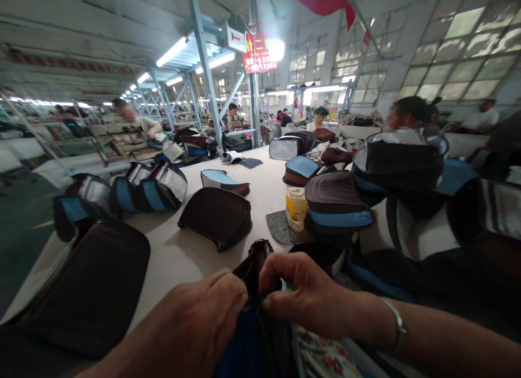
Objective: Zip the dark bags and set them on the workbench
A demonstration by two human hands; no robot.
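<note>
A dark bag piece with a blue panel (241,343) is between my two hands at the bottom middle, close to my body. My left hand (203,307) is closed on its left edge, the fingertips mostly turned away from view. Opposite it, my right hand (299,288) pinches the other edge between thumb and bent forefinger. A brown upper part of the piece (254,261) rises just beyond the fingers. Patterned cloth (325,356) shows under my right wrist, which wears a silver bangle (396,321).
Black bag shells lie on the white table (163,269), one ahead (217,215) and a large one at left (97,280). A glue jar (296,207) with something yellow stands on a grey pad (279,229). Blue-and-black pieces (337,204) pile up at right. Several people work beyond.
</note>
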